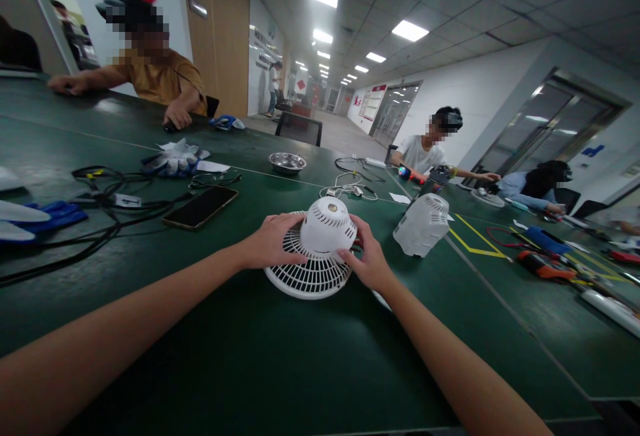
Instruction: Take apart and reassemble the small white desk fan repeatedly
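A white fan head [327, 226] lies grille-down on the green table, its rounded motor housing uppermost. The white ribbed grille [309, 293] spreads out beneath it. From the left, my left hand [275, 241] grips the housing, thumb along its side and the other fingers partly hidden behind. My right hand [369, 259] is closed round the right side, with its thumb near the lower edge of the housing. Something red shows between the right fingers and the housing, too small to name. Part of a white object [382, 300] peeks out under my right wrist.
A white plastic casing [423, 226] stands to the right. Behind are a metal bowl [287, 163] and white cables [350, 186]. A phone [201, 207], black cables [107, 213] and gloves [175, 159] lie left. Several people sit around the table; an orange-black tool [545, 266] lies far right.
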`<state>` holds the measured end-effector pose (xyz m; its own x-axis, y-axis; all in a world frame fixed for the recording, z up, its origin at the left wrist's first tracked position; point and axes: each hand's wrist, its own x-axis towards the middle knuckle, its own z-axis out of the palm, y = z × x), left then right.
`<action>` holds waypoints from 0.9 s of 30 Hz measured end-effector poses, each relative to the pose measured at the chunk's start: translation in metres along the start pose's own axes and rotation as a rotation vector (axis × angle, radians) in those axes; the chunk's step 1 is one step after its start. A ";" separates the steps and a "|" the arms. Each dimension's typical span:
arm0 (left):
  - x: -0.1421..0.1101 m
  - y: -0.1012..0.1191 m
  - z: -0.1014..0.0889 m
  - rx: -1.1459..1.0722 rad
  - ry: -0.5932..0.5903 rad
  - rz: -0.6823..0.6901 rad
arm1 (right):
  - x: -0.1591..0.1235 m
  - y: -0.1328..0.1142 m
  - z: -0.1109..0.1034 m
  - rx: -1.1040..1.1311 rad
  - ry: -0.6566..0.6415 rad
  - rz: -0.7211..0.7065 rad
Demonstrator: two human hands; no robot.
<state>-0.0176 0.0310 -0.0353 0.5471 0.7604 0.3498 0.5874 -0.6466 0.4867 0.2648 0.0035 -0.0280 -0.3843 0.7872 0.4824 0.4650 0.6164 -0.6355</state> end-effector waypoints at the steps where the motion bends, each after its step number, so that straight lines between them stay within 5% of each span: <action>1: 0.000 0.001 -0.001 0.000 -0.003 0.008 | 0.000 0.001 0.000 0.010 0.002 0.003; 27: -0.005 0.024 -0.017 -0.020 -0.076 0.094 | -0.008 -0.030 -0.006 -0.255 -0.092 -0.123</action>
<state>-0.0163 0.0126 -0.0123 0.6433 0.6894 0.3329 0.5202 -0.7126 0.4707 0.2585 -0.0211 -0.0089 -0.5156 0.7085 0.4819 0.5914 0.7012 -0.3981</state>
